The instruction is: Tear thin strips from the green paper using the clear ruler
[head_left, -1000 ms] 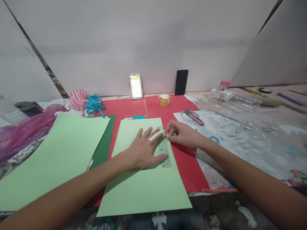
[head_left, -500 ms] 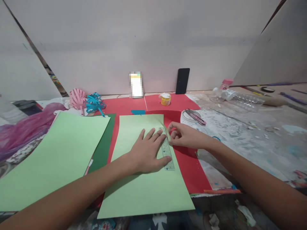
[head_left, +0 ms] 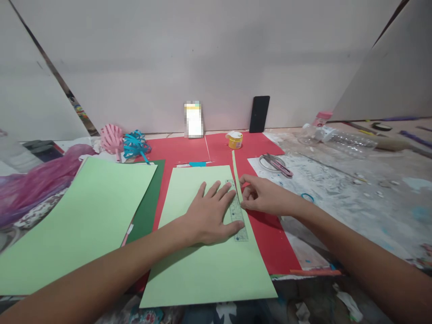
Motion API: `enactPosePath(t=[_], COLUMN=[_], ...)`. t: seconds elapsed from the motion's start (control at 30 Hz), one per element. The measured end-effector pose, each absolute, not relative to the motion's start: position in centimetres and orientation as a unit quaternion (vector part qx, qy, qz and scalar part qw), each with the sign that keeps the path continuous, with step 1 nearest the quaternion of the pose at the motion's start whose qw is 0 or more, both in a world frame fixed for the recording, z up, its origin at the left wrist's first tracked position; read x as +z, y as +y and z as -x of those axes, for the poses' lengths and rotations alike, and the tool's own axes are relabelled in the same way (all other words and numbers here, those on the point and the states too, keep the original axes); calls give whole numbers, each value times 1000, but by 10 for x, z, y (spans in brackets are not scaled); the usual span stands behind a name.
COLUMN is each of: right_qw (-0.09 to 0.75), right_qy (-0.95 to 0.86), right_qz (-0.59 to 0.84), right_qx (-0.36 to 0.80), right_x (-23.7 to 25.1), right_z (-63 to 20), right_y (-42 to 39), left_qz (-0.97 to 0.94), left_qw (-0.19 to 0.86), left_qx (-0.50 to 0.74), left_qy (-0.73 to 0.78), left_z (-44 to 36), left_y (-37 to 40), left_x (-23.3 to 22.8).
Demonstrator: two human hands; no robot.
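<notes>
- Since the earlier frame, the narrow green strip has come away from the sheet's right edge: before it curled at the fingertips, now it lies out straight, pointing away from the person over the red paper.
- Right hand has slid nearer the person along the edge of the ruler; left hand has kept its place.
- Left hand: palm down, fingers spread and pressed flat on the light green sheet. Fingertips rest on the clear ruler and the thumb lies beside its near end. Forearm enters from lower left, crossing the sheet's corner.
- Right hand: thumb and forefinger pinch the near end of the strip, just beside the ruler's right edge. Other fingers curl loosely under. Whether a blade sits in the hand cannot be told. Forearm enters from lower right, low over the table.
- Ruler lies along the right margin of the sheet, running away from the person.
- Second light green sheet lies to the left, over a dark green sheet.
- Scissors lie on a tape roll, beyond the right hand and apart from it.
- Yellow jar stands on the red paper near the back wall; black phone leans against that wall.
- Pink and blue paper pieces sit at the far left.
</notes>
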State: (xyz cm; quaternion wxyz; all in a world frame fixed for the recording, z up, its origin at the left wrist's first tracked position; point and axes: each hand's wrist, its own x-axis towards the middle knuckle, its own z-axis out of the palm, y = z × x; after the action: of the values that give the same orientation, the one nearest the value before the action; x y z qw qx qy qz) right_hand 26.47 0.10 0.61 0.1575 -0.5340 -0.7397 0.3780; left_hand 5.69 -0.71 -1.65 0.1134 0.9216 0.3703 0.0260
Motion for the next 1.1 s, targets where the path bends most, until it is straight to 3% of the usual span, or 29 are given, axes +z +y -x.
enactPosePath(t=[0.57, 0.83, 1.1], right_qw=[160, 161, 128], right_qy=[-745, -722, -740], right_qz=[529, 516, 527], right_qx=[374, 432, 399], right_x=[7, 13, 19], right_z=[-265, -265, -263], right_y=[0, -2, -6], left_qz=[-917, -922, -920], left_qw=[114, 100, 108], left_qx=[53, 58, 60], left_qy=[378, 369, 371], left_z=[-57, -58, -57], left_y=[-9, -10, -10], left_x=[-18, -15, -17])
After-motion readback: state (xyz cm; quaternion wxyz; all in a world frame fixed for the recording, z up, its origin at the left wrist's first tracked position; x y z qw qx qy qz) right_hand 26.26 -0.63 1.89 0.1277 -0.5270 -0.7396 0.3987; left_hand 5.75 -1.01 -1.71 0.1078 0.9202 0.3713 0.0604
